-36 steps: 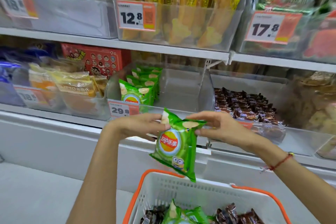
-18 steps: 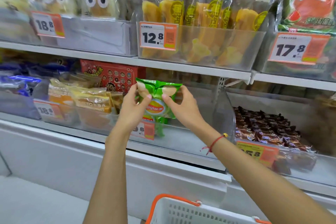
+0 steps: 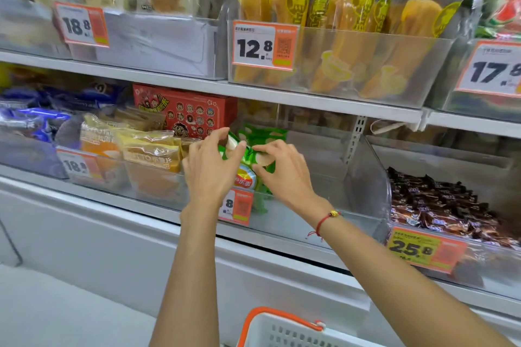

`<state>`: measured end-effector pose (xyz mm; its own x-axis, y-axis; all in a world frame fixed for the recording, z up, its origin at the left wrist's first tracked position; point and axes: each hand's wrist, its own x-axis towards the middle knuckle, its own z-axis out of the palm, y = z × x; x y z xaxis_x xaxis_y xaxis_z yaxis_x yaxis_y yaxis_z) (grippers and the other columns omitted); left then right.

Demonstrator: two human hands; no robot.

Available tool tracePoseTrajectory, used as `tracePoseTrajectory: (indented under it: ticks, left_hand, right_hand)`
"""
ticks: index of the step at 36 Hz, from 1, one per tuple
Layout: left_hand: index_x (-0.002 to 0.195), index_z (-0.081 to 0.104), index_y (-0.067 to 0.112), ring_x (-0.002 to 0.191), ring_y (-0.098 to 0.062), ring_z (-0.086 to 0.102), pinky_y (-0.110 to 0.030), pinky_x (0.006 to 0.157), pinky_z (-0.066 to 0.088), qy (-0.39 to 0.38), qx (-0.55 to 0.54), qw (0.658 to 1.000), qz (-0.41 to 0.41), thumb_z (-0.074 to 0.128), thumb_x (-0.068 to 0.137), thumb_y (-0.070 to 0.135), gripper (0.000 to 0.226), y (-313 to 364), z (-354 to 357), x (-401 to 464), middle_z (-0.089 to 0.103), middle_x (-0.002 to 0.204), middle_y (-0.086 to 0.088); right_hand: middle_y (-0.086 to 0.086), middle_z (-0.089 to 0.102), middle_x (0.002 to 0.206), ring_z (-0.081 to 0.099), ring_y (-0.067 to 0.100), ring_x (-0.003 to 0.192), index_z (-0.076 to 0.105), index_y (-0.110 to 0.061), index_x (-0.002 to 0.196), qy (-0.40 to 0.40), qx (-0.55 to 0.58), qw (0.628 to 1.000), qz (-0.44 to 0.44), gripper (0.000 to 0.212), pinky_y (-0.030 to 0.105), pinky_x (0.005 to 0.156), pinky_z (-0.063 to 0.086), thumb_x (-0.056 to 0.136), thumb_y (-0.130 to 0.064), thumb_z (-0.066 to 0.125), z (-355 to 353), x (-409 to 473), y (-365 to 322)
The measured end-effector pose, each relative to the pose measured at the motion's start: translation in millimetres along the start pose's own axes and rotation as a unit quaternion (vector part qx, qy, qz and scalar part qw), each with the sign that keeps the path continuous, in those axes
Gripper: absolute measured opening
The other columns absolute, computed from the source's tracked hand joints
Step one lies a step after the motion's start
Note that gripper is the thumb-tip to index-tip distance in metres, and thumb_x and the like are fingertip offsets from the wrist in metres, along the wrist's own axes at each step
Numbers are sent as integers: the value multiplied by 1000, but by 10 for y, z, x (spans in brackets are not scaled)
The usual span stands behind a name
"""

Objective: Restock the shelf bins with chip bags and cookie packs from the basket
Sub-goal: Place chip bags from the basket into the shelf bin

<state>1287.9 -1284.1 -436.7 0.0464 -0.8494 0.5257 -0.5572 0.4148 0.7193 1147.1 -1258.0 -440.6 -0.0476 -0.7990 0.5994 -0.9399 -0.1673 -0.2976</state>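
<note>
A green chip bag (image 3: pixel 244 175) stands upright at the front of a clear bin (image 3: pixel 363 183) on the middle shelf. My left hand (image 3: pixel 210 166) pinches its top left corner and my right hand (image 3: pixel 282 170) pinches its top right corner. Behind it, more green chip bags (image 3: pixel 263 134) stand in a row in the same bin. The bin's right half holds nothing. Only the rim of the white basket (image 3: pixel 284 328) with its orange handle shows at the bottom edge; its contents are out of view.
Right of the chip bin is a bin of dark brown cookie packs (image 3: pixel 439 205) with a 25.8 tag. Left is a bin of yellow bread packs (image 3: pixel 146 155) and a red box (image 3: pixel 183 113). The upper shelf (image 3: pixel 324 98) overhangs the bins closely.
Both hands lifted the chip bag from above the basket up to the shelf, then lowered it into the front of the clear bin. The basket has slid mostly out of view.
</note>
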Motion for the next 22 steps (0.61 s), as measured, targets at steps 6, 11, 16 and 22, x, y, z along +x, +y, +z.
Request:
tracePoseTrajectory:
  ticks: [6, 11, 16, 22]
  left_hand:
    - [118, 56, 32, 112, -20, 46, -31, 83, 23, 35, 34, 998, -43, 72, 83, 35, 39, -41, 121, -38, 64, 113, 13]
    - [121, 58, 29, 120, -24, 39, -38, 97, 28, 83, 54, 991, -93, 72, 82, 22, 42, -90, 217, -125, 55, 126, 1]
    - [122, 59, 25, 121, -23, 39, -38, 98, 31, 92, 67, 985, -131, 74, 81, 22, 44, -209, 182, -153, 51, 126, 0]
    - [124, 59, 26, 118, -22, 38, -36, 94, 32, 89, 69, 983, -142, 74, 81, 28, 45, -211, 180, -158, 48, 124, -2]
  right_hand:
    - [-5, 60, 115, 50, 19, 106, 61, -29, 125, -54, -28, 998, -28, 38, 33, 89, 32, 89, -41, 62, 14, -82, 87]
    - [-3, 59, 112, 49, 22, 107, 63, -31, 123, -85, -60, 994, -40, 36, 34, 85, 34, 89, -42, 61, 75, -27, -5]
    - [2, 61, 117, 48, 29, 114, 66, -30, 120, -140, -69, 987, -34, 33, 40, 89, 40, 87, -35, 63, 134, 129, -138]
    - [0, 69, 109, 55, 26, 111, 71, -29, 112, -179, -29, 983, 3, 29, 37, 83, 49, 83, -32, 67, 176, 215, -117]
